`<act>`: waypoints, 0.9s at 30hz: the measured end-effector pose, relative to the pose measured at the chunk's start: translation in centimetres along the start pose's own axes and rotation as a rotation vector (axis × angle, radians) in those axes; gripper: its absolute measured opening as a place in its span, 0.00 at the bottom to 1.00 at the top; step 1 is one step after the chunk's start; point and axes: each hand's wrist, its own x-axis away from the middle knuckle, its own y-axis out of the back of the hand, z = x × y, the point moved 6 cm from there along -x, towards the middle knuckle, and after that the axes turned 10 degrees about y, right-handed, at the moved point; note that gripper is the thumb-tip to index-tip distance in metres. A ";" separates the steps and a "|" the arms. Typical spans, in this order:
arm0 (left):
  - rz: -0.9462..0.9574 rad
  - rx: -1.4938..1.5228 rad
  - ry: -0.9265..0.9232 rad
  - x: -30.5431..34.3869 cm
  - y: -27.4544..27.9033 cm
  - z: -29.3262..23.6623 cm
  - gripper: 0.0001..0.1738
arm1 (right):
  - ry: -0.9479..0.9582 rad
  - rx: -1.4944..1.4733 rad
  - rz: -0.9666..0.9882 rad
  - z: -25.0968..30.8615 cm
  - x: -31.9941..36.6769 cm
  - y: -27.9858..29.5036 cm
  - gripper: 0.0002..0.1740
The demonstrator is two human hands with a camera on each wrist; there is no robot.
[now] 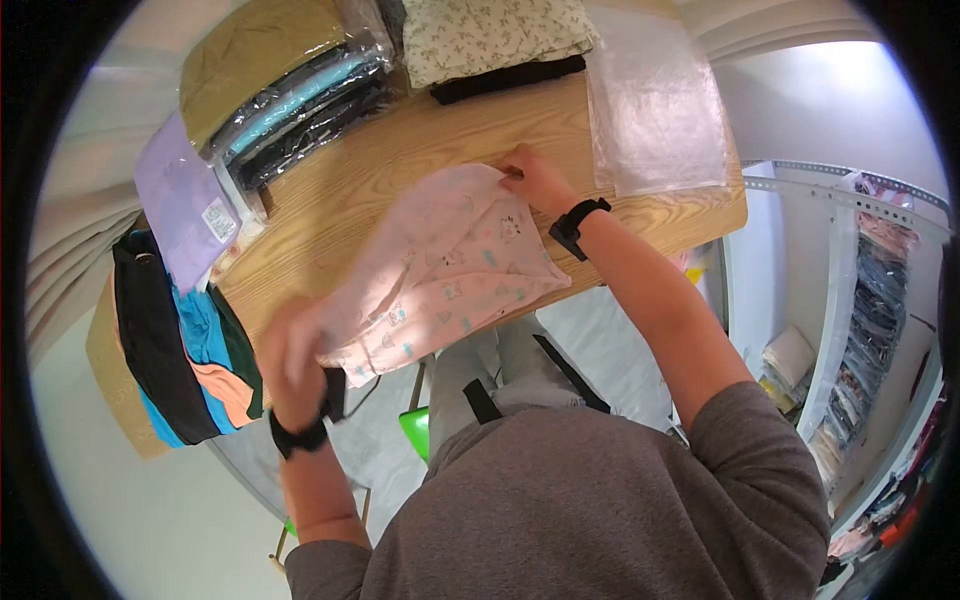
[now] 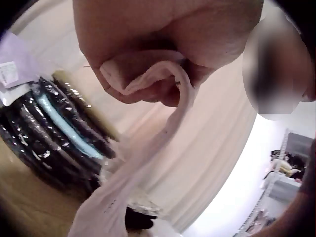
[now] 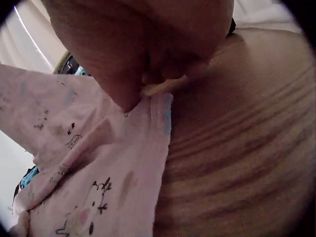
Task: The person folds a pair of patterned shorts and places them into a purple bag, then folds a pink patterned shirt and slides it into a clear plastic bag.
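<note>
A pink cloth [image 1: 455, 265] with small printed figures is stretched between both hands above the front of the wooden table. At its lower left end is the left hand [image 1: 292, 355], blurred in the head view; in the left wrist view the left hand [image 2: 163, 49] has its fingers curled round a fold of the cloth [image 2: 143, 158]. The right hand [image 1: 535, 182] pinches the cloth's upper right corner. In the right wrist view, the right hand [image 3: 143, 49] holds the cloth's edge [image 3: 118, 173] low over the wood, its fingertips partly in shadow.
Bagged folded clothes [image 1: 300, 105] and a lilac package [image 1: 185, 205] lie at the back left. Behind are a floral folded cloth [image 1: 495, 40] and clear plastic bags [image 1: 660, 120]. Dark and blue garments [image 1: 165, 340] lie at the left end. A rack [image 1: 860, 320] stands at right.
</note>
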 end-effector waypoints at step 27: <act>0.869 0.363 -0.159 8.3 -6.5 -7.8 0.23 | -0.113 -0.001 0.316 -0.1 2.9 0.7 0.13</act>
